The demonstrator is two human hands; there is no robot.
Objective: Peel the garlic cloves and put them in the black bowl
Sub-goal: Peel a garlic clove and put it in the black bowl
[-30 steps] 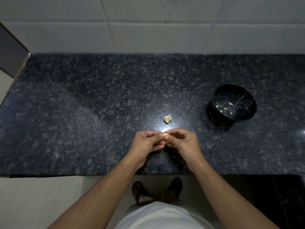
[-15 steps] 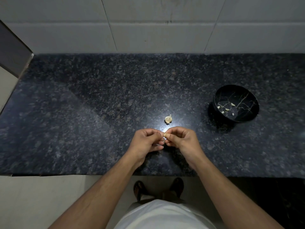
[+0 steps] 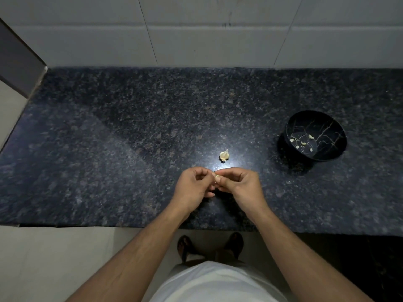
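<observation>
From the head camera, the left hand [image 3: 194,185] and right hand [image 3: 239,185] met over a dark speckled granite counter [image 3: 109,153], fingers curled, pinching one small pale garlic clove [image 3: 217,177] between them. A garlic remnant [image 3: 224,155] lay just beyond; the black gold-veined bowl [image 3: 316,136], well right, held peeled cloves. Peeling likely wanted a firm pinch and a gentle nail pull.

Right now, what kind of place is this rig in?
Most likely a home kitchen: a dark speckled granite countertop against a pale tiled wall, with a black gold-veined bowl holding peeled garlic cloves, and a partly stripped garlic bulb on the stone.
</observation>
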